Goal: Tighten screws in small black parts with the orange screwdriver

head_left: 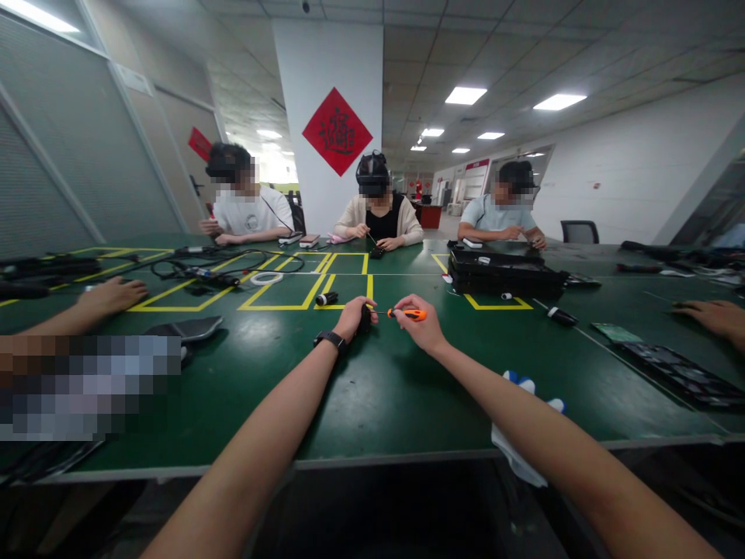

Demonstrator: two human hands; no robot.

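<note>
My left hand (352, 317), with a dark band at the wrist, is closed around a small black object (365, 318) just above the green table. Most of that object is hidden by my fingers, so its kind does not show. My right hand (424, 324) grips a screwdriver (414, 314) by its orange and black handle. The thin shaft points left, and its tip reaches the black object or lies very near it. A short black and white cylinder (327, 298) lies on the table beyond my left hand.
Yellow tape outlines (273, 307) mark the green table (261, 388). Cables (203, 268) lie at left, a stack of black devices (504, 272) at right. A glove (518, 435) hangs over the near edge by my right forearm. Three people sit opposite; other people's hands (113, 295) rest at both sides.
</note>
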